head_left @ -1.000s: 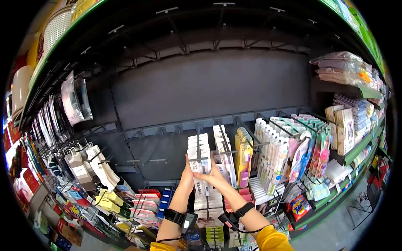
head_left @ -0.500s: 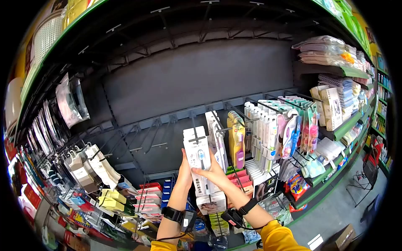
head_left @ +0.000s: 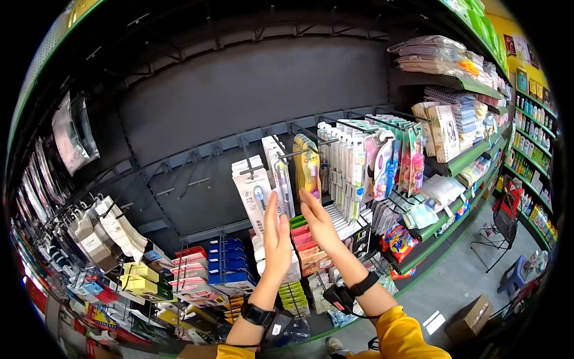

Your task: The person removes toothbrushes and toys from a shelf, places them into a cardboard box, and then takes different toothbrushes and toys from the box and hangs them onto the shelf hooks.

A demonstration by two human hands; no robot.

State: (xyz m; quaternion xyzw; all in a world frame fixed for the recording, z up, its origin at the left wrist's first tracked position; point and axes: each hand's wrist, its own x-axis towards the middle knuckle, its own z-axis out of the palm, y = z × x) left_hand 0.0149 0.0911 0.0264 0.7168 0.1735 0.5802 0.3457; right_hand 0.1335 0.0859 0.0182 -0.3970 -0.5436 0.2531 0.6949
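Note:
White toothbrush packs [head_left: 252,190] hang on a hook in front of me, a blue brush head showing through the front one. My left hand [head_left: 277,242] is raised with straight fingers and overlaps their right edge. To its right, my right hand [head_left: 321,226] holds nothing, its fingers stretched up toward the yellow toothbrush packs [head_left: 308,170]. A second row of narrow white packs [head_left: 278,173] hangs behind the gap between the hands. Below the hands are pink-red boxes [head_left: 304,238].
Several more toothbrush packs [head_left: 353,164] hang to the right, beside shelves of folded towels [head_left: 460,113]. Blue boxes [head_left: 229,263] and socks [head_left: 119,224] hang at lower left. A cardboard box [head_left: 469,319] and a black folding chair [head_left: 505,218] stand on the floor.
Both hands have let go of the white toothbrush packs, which now hang at their hook. My hands have moved apart with fingers straightened, and the view has swung right.

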